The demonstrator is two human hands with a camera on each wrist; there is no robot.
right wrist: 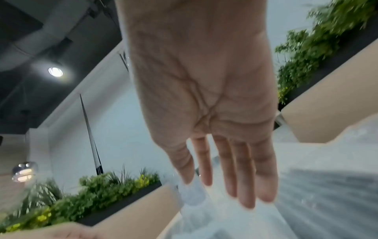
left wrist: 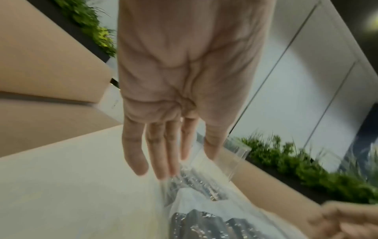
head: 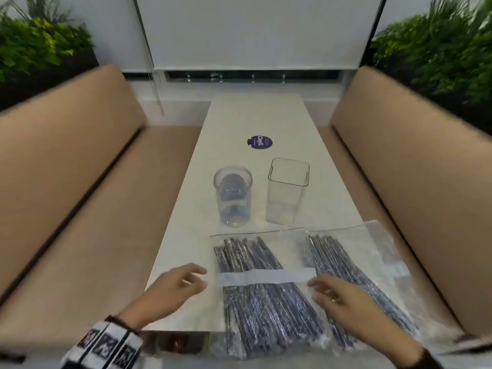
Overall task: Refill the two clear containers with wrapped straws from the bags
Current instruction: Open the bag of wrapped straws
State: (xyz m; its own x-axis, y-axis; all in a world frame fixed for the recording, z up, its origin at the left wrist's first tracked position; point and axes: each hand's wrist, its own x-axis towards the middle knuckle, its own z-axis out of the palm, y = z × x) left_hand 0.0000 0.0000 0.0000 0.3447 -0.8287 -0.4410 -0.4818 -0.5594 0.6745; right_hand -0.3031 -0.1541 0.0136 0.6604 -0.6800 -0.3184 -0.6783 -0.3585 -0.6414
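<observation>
Two clear bags of dark wrapped straws lie at the table's near end: the left bag (head: 263,291) with a white label band, and the right bag (head: 354,275) beside it. Beyond them stand a round clear container (head: 233,199) and a square clear container (head: 287,191), both without straws. My left hand (head: 183,280) hovers open just left of the left bag, fingers straight (left wrist: 163,155). My right hand (head: 330,294) hovers open over the gap between the bags, fingers extended (right wrist: 241,174). Neither hand holds anything.
The long white table (head: 255,121) carries a round purple sticker (head: 259,142) past the containers. Tan bench seats (head: 80,182) flank it on both sides, with planters of green plants (head: 447,49) behind. The bags overhang the near edge.
</observation>
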